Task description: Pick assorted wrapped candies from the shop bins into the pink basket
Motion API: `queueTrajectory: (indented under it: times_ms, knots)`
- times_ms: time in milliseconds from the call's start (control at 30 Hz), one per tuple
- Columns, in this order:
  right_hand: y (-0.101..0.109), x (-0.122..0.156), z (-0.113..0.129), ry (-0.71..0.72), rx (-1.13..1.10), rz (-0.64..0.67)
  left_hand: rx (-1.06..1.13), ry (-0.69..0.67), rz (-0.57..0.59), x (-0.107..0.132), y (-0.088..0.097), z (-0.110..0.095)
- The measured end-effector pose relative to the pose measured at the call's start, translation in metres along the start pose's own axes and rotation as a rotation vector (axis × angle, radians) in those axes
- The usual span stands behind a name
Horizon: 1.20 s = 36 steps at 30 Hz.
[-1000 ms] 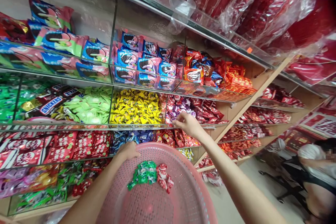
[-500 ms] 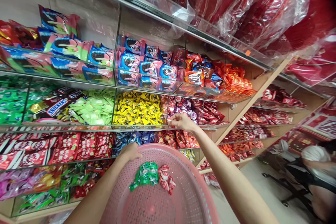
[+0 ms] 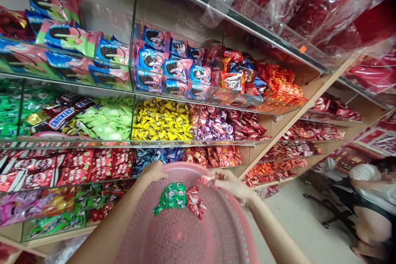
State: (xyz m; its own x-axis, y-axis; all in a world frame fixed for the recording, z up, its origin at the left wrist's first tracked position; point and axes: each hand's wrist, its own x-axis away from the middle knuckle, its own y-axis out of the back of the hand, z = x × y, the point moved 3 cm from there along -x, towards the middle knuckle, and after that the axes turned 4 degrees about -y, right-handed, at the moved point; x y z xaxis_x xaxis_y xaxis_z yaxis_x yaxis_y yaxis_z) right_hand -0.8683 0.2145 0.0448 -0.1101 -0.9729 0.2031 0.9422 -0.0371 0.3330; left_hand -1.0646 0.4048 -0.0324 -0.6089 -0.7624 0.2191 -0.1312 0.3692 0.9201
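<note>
Red-wrapped candy sits pinched between the thumb and fingers of the right hand, just inside the far rim of a pink plastic mesh basket. The left hand is curled over that rim, clamped on the basket. On the basket floor lie green-wrapped sweets touching a small heap of red-wrapped sweets.

With so light a pinch, the slippery wrapper could slide free and drop past the rim to the floor. With only one hand on the basket, a tilt could send the loose sweets sliding. A careless reach might also catch the shelf lip below the purple-wrapped sweets and spill them.

Earlier, the right hand was up at that lip beside those sweets; now it has dropped to the basket, while the left hand stays put.
</note>
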Motion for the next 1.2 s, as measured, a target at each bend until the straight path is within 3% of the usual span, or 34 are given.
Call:
queueTrajectory:
  times_ms: [100, 200, 333, 567, 700, 800, 967, 1067, 1200]
  knots:
    - [-0.018, -0.007, -0.062, -0.126, 0.192, -0.007, 0.000, -0.005, 0.002, -0.001, -0.002, 0.001]
    - [-0.025, -0.010, -0.094, -0.143, 0.578, -0.119, -0.005, -0.008, -0.001, -0.002, -0.003, 0.002]
    - [-0.031, -0.009, -0.093, -0.107, 0.967, -0.236, -0.007, -0.003, -0.004, -0.001, -0.002, 0.002]
    - [-0.052, -0.011, -0.074, -0.178, 1.244, -0.207, 0.018, 0.000, -0.016, 0.000, -0.002, 0.001]
    - [-0.040, -0.016, -0.036, -0.135, 1.236, -0.248, 0.005, -0.001, -0.016, 0.000, -0.003, 0.002]
    - [-0.012, -0.024, 0.023, -0.046, 1.158, -0.438, -0.003, 0.000, -0.024, -0.001, -0.004, 0.003]
    - [0.035, -0.055, 0.113, 0.246, 1.009, -0.728, -0.024, -0.039, -0.045, -0.003, -0.005, 0.004]
    - [0.053, -0.086, 0.135, 0.321, 0.943, -0.821, -0.017, -0.024, -0.041, -0.002, -0.004, 0.004]
    - [0.060, -0.121, 0.139, 0.264, 0.891, -0.782, 0.005, 0.002, -0.035, 0.000, -0.003, 0.003]
